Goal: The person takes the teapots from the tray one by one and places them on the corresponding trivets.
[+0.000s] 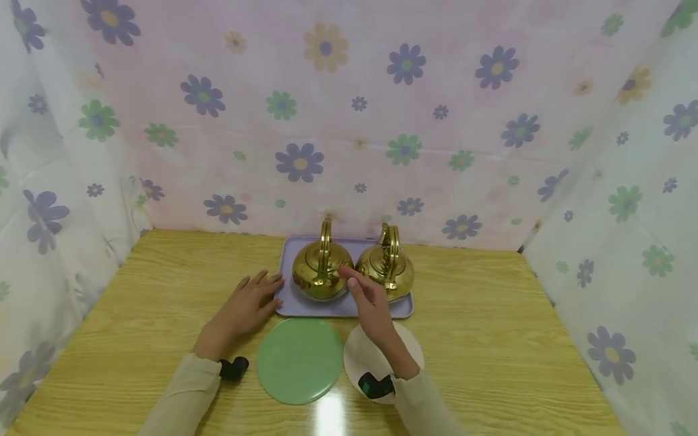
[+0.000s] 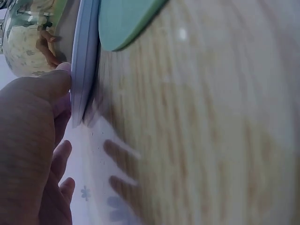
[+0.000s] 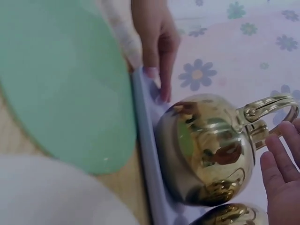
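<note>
Two shiny gold kettles, a left kettle (image 1: pixel 322 272) and a right kettle (image 1: pixel 403 276), stand upright side by side on a purple tray (image 1: pixel 287 263), their handles raised. My left hand (image 1: pixel 247 307) is at the tray's left end with fingers spread and fairly straight, the thumb (image 2: pixel 58 83) touching the rim. Above the front of the kettles is my right hand (image 1: pixel 372 304), fingers extended and nothing in its grip. In the right wrist view its fingers (image 3: pixel 281 161) are beside the left kettle's handle (image 3: pixel 274 104). This hand partly hides the right kettle from the head camera.
A green round mat (image 1: pixel 300 361) lies in front of the tray, with a white round mat (image 1: pixel 358 352) to its right, partly under my right forearm. The wood-grain table (image 1: pixel 486 357) is bordered by flowered cloth (image 1: pixel 341 110) at the back and both sides.
</note>
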Demonstrator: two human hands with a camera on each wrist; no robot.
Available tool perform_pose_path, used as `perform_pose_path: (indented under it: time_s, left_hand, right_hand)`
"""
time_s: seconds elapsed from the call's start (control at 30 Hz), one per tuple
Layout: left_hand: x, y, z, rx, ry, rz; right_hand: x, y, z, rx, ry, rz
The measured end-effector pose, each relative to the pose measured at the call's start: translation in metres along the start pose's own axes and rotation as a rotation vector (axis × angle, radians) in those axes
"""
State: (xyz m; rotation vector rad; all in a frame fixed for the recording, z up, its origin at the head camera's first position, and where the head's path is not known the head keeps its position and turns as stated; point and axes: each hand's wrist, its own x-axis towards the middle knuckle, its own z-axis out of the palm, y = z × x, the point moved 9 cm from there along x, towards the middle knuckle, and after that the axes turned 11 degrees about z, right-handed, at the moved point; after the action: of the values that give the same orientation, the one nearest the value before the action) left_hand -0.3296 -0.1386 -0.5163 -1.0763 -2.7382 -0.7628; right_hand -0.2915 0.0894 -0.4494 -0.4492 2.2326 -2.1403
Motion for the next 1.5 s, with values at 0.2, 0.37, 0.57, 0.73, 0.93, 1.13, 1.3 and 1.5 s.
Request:
perform_pose_path:
  time_s: [0.2,0.37,0.57,0.73,0.93,1.13,1.3,1.5]
  left_hand:
    - [0.001,0.001,-0.002,-0.035,0.01,0.003]
    - [0.0,-0.001,0.0,-0.059,0.004,-0.003]
    - [-0.002,-0.003,0.0,-0.11,0.015,-0.013]
    - [-0.003,-0.003,0.0,-0.127,0.021,-0.009]
    - [-0.003,-0.004,0.0,-0.15,0.026,-0.009]
    - [-0.003,-0.006,0.001,-0.169,0.034,-0.004]
    - [-0.003,-0.009,0.002,-0.187,0.033,-0.013]
    - [-0.004,-0.01,0.003,-0.19,0.033,-0.019]
  right_hand:
    - [0.015,-0.003,-0.004,0.19,-0.001,0.068]
    - [0.022,0.0,-0.004,0.256,-0.033,0.093]
    - [0.028,0.0,0.0,0.272,-0.054,0.124]
    - [0.033,-0.003,0.004,0.265,-0.073,0.145]
    - [0.04,-0.004,0.01,0.255,-0.09,0.152]
    - [0.046,-0.003,0.015,0.256,-0.101,0.167]
    - [0.049,-0.003,0.017,0.273,-0.086,0.203]
    - [0.053,-0.004,0.018,0.267,-0.056,0.23]
